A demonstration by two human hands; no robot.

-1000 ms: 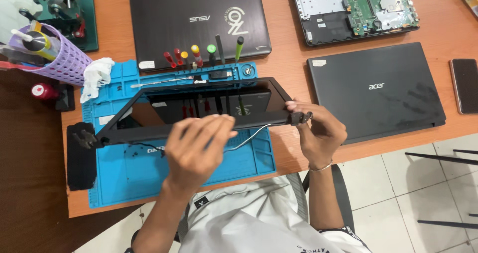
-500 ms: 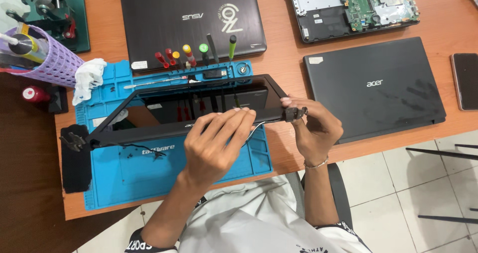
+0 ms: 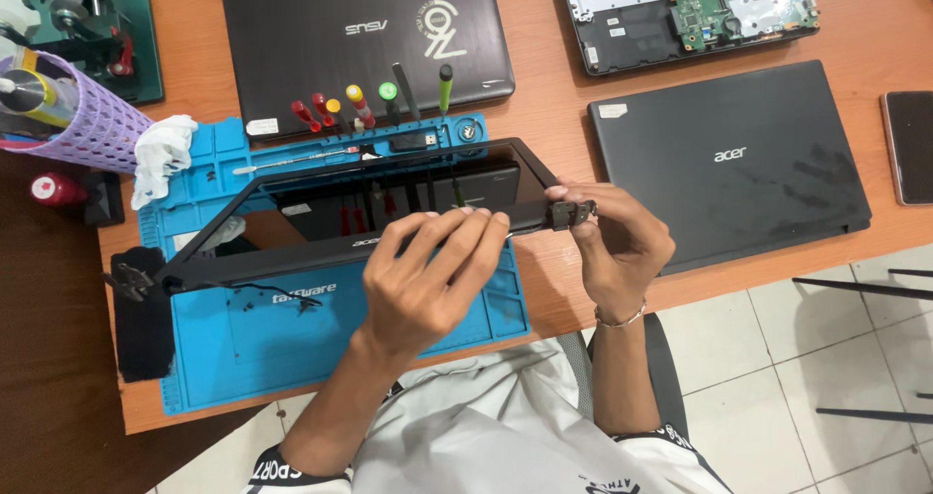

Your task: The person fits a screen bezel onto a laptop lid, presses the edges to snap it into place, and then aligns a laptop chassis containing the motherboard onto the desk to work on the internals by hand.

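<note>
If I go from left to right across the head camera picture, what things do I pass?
Purple mesh basket → white cloth → blue work mat → left hand on the black screen frame → right hand at the frame's corner → closed black laptop → dark phone.

One camera, worn on the head, looks steeply down over the person's chest onto the orange tabletop (image 3: 554,115). It sits close, within arm's reach: both hands fill the centre, the blue mat (image 3: 292,339) lies left of centre, tiled floor (image 3: 826,387) shows lower right. There is no second view.
</note>
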